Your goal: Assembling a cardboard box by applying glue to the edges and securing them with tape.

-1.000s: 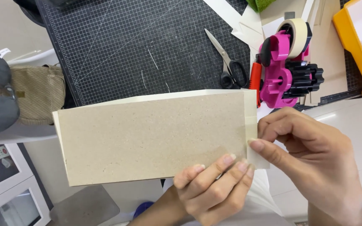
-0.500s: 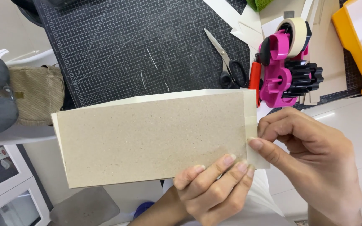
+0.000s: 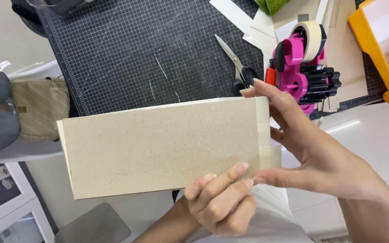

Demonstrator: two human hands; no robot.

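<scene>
Up close, two hands hold one grey cardboard panel (image 3: 160,146) above a cutting mat.

Below the panel's lower edge the left hand (image 3: 219,200) is curled, its fingers gripping the board from underneath with fingertips (image 3: 241,167) pressed on the front face. At the panel's right end the right hand (image 3: 314,148) is spread wide, forefinger up at the top corner and thumb at the bottom corner, pinching the end where a strip of pale tape (image 3: 265,137) runs down the edge. The panel is held level, lengthwise, just in front of the body. Behind it lies one dark gridded cutting mat (image 3: 149,49) on a white table (image 3: 370,135). On the mat rests one pair of scissors (image 3: 237,60); beside them stands one pink tape dispenser (image 3: 305,63) with a cream roll. One yellow tray (image 3: 374,54) sits at the right edge, and one tan bag (image 3: 39,108) at the left.
</scene>
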